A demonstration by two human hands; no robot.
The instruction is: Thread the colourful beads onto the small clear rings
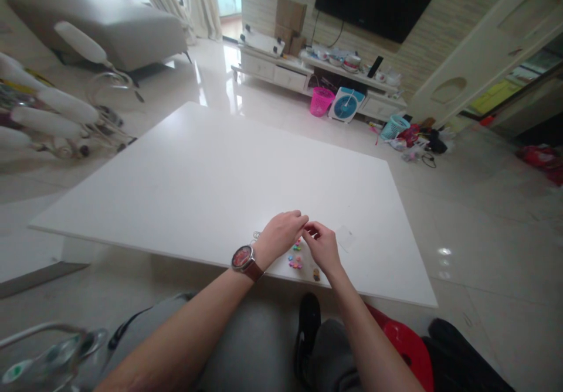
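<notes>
My left hand (284,232), with a watch (243,257) on its wrist, hangs over the near part of the white table (246,163). Its fingers are closed and meet the fingertips of my right hand (322,244), which are pinched together. Whatever lies between the fingertips is too small to make out. Small colourful pieces (295,262) lie on the table just below the hands. Close to the near edge is a small yellow and dark figure (316,274). Metal rings (256,237) show partly behind my left wrist. A clear plastic bag (345,237) lies right of my right hand.
A red stool (407,345) stands by the table's near right side. Across the floor, a pink basket (321,101) and a blue and white fan (346,105) stand before the TV cabinet (290,79). White padded chair parts (57,119) are at left.
</notes>
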